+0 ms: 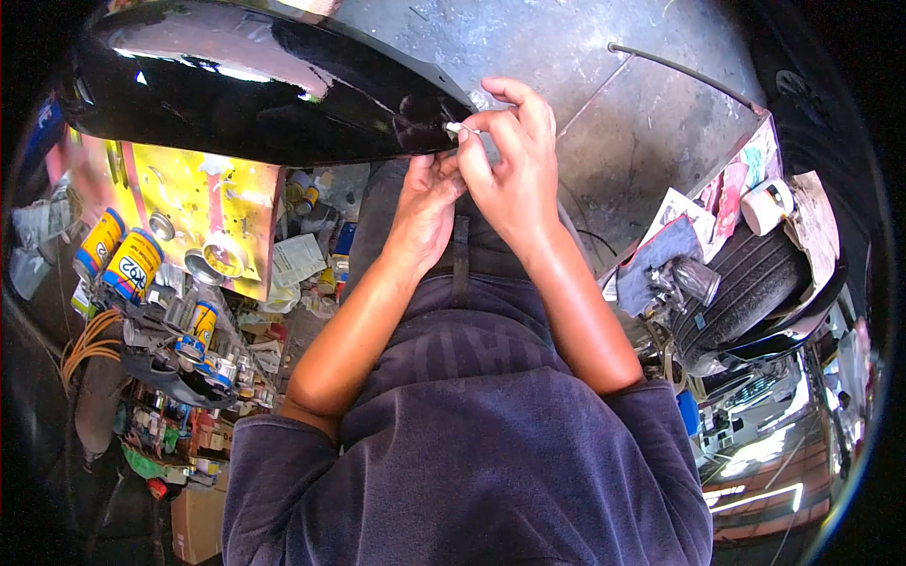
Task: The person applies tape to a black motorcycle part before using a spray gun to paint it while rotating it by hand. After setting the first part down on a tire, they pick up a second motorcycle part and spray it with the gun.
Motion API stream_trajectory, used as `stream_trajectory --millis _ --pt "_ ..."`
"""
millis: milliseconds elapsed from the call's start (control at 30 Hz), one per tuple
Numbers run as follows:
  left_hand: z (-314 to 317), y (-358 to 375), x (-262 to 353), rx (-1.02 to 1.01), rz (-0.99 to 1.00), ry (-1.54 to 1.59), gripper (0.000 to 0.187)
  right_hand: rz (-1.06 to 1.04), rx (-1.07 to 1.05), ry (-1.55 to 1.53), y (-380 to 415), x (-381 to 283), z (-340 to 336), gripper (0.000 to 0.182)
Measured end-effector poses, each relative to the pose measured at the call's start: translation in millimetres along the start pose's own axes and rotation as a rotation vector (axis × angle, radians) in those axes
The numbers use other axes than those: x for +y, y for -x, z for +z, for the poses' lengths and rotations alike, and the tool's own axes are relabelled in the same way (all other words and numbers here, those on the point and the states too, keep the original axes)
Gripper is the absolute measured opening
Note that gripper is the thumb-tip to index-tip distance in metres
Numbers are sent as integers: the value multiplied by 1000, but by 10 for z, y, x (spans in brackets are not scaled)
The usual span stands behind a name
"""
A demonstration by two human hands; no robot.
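Observation:
A glossy black curved panel (283, 104) with bright reflections stretches across the upper left, its narrow end near my hands. My right hand (514, 156) pinches a small white piece (456, 127) between thumb and index finger, against the panel's narrow end; its other fingers are raised. What the white piece is cannot be made out. Below the panel's lower edge, my left hand (425, 208) is curled with its fingertips at that edge, close beside my right hand. The edge partly hides those fingertips.
At left, a yellow paint-stained board (193, 212) bears open cans, with blue-and-yellow cans (132, 264) and clutter nearby. At right stands a tire (755, 292) with a spray gun (684, 278), cloth and a white cup (766, 206) on top. A thin rod (684, 74) crosses above the concrete floor.

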State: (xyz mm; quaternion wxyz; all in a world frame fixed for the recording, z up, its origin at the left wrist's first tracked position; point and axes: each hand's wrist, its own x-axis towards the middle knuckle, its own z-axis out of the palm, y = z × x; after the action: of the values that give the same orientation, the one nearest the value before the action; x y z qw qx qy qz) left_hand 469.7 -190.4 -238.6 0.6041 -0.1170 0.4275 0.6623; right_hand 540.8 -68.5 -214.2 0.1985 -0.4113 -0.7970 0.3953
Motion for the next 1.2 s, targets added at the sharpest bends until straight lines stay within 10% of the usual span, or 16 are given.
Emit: stream_trajectory --millis 1200 --pt "-10 20 -22 -6 -3 -23 57 65 -56 -44 21 20 47 9"
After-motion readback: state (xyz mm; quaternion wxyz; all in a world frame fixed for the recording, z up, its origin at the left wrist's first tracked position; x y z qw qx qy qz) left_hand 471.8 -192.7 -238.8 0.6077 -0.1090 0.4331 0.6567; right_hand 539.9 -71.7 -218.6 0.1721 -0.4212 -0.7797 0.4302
